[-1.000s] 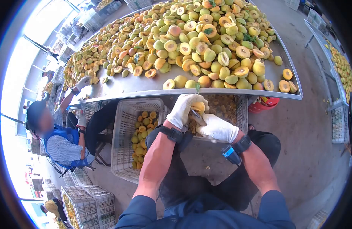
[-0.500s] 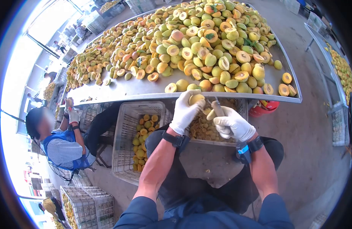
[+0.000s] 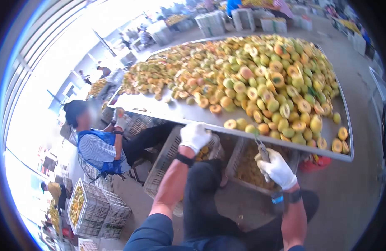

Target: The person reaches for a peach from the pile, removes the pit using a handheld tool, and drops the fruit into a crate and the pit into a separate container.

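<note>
Two bare forearms [image 3: 172, 182] reach forward from dark blue sleeves [image 3: 153, 232], with a black band at each wrist. The left hand [image 3: 195, 136], in a white glove, is above a pale plastic crate [image 3: 161, 163] on the left, close to the near edge of a metal table [image 3: 176, 112]. Its fingers are curled; I cannot tell whether anything is inside them. Yellow fruit halves [image 3: 204, 151] show in the crate below it.

The right hand [image 3: 277, 167], also white-gloved, is closed around the handle of a small tool [image 3: 264, 153], whose slender metal end points up toward the table's near edge. It is above a second crate [image 3: 234, 158] on the right, which holds brownish-yellow scraps [image 3: 251, 167].

Across the table spreads a big heap of yellow-green fruit [image 3: 259, 83], many pieces cut in half, highest toward the right. A few halves lie apart at the right corner. Below that corner is a red container [image 3: 314, 163].

On the left sits a co-worker in a blue vest [image 3: 111, 164], hands raised together in front. Nearer, at lower left, stand stacked crates [image 3: 92, 211] with more fruit. People and crates fill the far background, small and blurred.
</note>
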The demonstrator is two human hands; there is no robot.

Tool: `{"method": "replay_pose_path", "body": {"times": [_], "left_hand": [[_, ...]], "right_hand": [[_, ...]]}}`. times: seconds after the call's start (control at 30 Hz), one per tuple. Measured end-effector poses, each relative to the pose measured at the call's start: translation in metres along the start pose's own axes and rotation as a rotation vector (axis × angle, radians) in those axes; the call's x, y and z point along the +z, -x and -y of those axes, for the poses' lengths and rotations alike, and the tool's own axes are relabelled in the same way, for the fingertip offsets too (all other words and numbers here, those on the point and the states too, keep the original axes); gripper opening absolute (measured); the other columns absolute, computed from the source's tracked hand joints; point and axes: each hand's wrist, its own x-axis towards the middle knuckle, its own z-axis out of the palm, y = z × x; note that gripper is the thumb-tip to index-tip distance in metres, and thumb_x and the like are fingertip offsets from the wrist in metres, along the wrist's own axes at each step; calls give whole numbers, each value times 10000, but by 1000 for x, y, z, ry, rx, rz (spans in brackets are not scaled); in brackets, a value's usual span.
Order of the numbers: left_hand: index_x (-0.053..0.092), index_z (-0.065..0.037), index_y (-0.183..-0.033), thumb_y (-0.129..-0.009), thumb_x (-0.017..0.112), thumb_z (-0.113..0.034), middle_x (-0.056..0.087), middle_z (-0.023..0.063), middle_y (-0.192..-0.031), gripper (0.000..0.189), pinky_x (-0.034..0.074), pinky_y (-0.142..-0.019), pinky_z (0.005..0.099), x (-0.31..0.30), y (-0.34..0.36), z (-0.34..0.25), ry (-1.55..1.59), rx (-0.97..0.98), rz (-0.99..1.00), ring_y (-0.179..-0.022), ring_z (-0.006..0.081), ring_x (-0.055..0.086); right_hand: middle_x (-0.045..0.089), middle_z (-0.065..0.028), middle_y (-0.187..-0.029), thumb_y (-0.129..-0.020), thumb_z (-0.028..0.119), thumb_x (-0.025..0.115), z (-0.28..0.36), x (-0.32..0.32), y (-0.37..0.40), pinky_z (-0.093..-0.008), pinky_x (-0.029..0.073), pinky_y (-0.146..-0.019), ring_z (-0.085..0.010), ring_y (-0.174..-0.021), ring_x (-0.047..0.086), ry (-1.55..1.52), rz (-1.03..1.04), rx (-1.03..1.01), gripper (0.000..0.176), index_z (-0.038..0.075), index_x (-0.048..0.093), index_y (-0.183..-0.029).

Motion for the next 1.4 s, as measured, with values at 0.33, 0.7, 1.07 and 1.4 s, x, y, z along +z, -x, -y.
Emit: {"method": "replay_pose_path", "body": {"times": [0.33, 0.7, 1.07, 1.4], "left_hand": [[657, -71, -1100, -776, 667, -336, 696, 195, -1075, 419, 516, -904, 428, 106, -87, -62, 366, -29, 274, -1052, 354, 653], [641, -14, -1051, -865, 649, -399, 701, 221, -971, 427, 511, -855, 450, 113, -90, -52, 839, -216, -84, -963, 381, 669], [678, -42, -1012, -985, 507, -358, 643, 41, -818, 360, 429, -423, 231, 38, -8, -39, 1461, -223, 333, -571, 93, 557], [655, 27, -1055, -933, 523, -189, 677, 78, -941, 281, 493, -729, 277, 56, 11, -114, 2046, -7, 557, -814, 159, 622]], "right_hand": [[608, -38, -738, -879, 101, 641, -5, 2, -3, -262, 460, -464, -89, -533, 552, 128, -54, 28, 196, -3, 591, -1039], [599, -26, -721, -913, 117, 637, -1, 13, -10, -259, 447, -454, -84, -526, 545, 189, -95, 1, 261, 6, 566, -1139], [527, 0, -709, -957, 131, 587, -3, 33, -11, -240, 438, -447, -70, -538, 506, 240, -74, -35, 268, 24, 534, -1196], [562, -32, -669, -931, 116, 612, -12, 24, -20, -267, 430, -420, -101, -479, 523, 151, -143, -96, 249, 11, 546, -1147]]}}
